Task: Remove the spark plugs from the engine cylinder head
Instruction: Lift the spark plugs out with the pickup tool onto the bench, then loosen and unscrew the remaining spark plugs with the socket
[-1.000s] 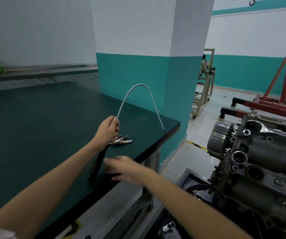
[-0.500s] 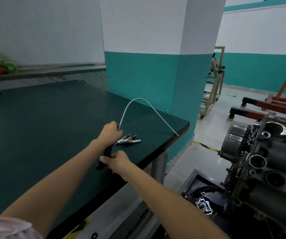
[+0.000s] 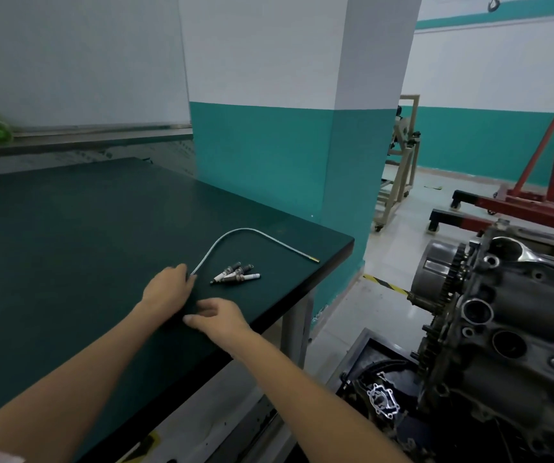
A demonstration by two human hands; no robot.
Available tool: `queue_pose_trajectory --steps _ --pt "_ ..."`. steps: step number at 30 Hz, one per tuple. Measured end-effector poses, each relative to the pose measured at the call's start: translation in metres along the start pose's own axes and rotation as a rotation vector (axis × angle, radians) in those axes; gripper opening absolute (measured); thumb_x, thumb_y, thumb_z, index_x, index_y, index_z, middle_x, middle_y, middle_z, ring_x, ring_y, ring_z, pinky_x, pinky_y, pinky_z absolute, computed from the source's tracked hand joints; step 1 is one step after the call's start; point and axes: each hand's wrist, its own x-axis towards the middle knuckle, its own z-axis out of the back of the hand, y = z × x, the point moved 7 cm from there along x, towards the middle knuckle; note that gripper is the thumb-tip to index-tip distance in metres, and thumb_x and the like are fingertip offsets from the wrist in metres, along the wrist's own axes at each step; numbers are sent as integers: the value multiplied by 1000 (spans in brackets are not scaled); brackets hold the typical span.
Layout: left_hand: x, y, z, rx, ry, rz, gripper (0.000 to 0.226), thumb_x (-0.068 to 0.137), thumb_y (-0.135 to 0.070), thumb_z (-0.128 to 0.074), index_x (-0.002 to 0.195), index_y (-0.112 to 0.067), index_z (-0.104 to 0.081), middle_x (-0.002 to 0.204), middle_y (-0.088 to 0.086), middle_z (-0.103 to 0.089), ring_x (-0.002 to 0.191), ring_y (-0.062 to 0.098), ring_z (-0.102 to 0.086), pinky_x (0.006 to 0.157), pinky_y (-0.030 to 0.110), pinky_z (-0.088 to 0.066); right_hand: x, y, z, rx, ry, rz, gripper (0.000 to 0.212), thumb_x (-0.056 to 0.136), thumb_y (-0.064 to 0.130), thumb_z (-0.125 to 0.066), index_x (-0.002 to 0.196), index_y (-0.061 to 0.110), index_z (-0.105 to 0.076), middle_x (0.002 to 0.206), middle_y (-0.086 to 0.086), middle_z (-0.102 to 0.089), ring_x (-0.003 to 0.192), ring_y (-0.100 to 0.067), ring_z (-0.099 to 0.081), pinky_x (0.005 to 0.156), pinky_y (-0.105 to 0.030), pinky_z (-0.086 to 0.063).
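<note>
Spark plugs [image 3: 235, 275]: small cluster lying on the dark green bench [image 3: 68, 245] near its right corner, apart from both hands. Left hand [image 3: 168, 289] rests palm-down on the base of the flexible pickup tool [image 3: 245, 236], fingers curled over it; the shaft arcs on the bench behind the plugs. Right hand [image 3: 217, 317] just beside the left, fingers loosely spread, gripping nothing. Engine cylinder head [image 3: 509, 329] sits right of the bench.

Matt dark-green bench top [image 3: 68, 245]; dull grey braided-metal flexible shaft [image 3: 235, 231] with brass-coloured tip; spark plugs [image 3: 235, 275] of white ceramic and grimy metal; rough, oily cast-metal engine [image 3: 516, 329].
</note>
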Motion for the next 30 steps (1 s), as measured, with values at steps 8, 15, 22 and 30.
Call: queue_pose_trajectory --steps 8,15,22,30 --pt "4 3 -3 -5 18 -51 29 94 -19 -45 118 -7 -55 112 16 -48 99 31 -52 85 40 -46 -3 -2 -2 -116 -78 116 39 88 16 -57 125 5 -51 113 -11 -63 104 -17 -58 83 -16 -41" --pt "-12 -17 12 162 -174 -24 32 93 -23 -48 116 -2 -55 113 18 -51 106 34 -47 82 40 -44 -12 2 -1 -165 -126 126 35 89 11 -50 122 2 -53 117 -14 -60 107 -22 -56 85 -16 -39" --pt "-58 -151 76 -552 -300 -359 18 93 -8 -48 95 -5 -66 89 8 -63 82 20 -56 70 27 -37 -76 67 96 -189 -515 342 9 86 7 -47 88 4 -55 93 -17 -62 79 -21 -49 67 -22 -32" --pt "-133 -355 123 -946 -110 -692 21 92 -12 -46 73 -14 -56 69 -5 -55 65 11 -49 57 26 -35 -231 149 269 -891 -1010 527 21 92 25 -46 87 6 -54 84 -9 -56 77 -23 -51 68 -33 -40"
